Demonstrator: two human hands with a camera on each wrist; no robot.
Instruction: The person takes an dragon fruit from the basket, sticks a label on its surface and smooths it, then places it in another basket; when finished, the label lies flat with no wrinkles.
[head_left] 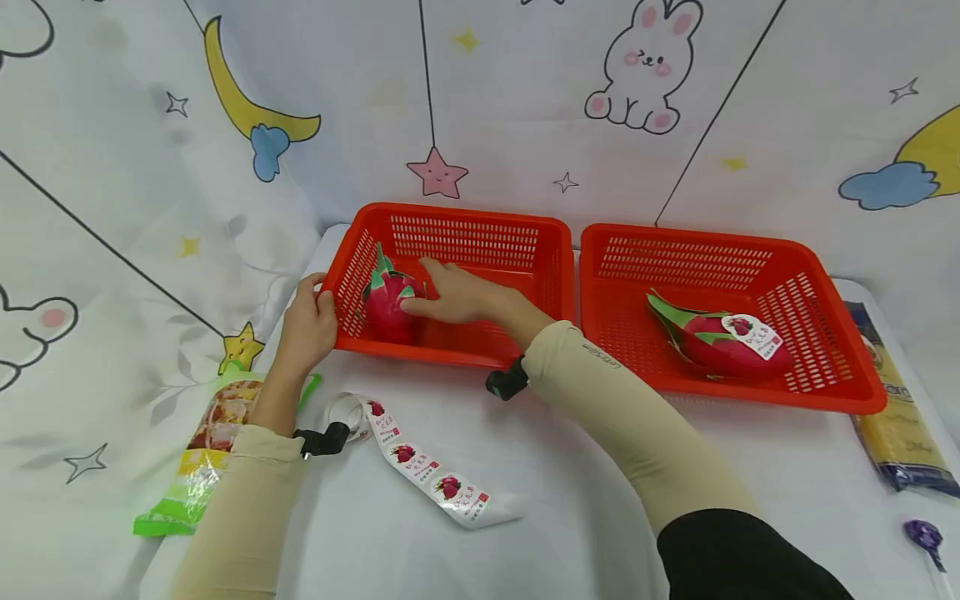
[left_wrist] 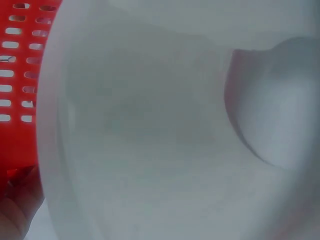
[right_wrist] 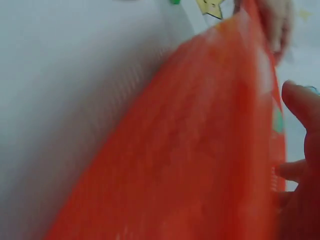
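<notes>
Two red plastic baskets stand side by side in the head view. My left hand [head_left: 306, 329] grips the left end rim of the left basket [head_left: 465, 350], which also shows in the left wrist view. In that basket lies a dragon fruit [head_left: 388, 308] with green scales. My right hand [head_left: 461, 293] reaches into the basket beside the fruit, fingers spread, thumb at its right side; firm contact cannot be made out. The right wrist view is blurred. Another dragon fruit [head_left: 720, 346], bearing a white sticker [head_left: 753, 335], lies in the right basket [head_left: 750, 400].
A strip of printed stickers [head_left: 427, 471] uncurls from a roll across the white table. At left leans a green snack bag [head_left: 213, 450]. Right of the baskets lie a yellow and blue packet [head_left: 903, 417] and a purple-wrapped lollipop [head_left: 924, 533]. A patterned curtain [head_left: 510, 100] hangs behind.
</notes>
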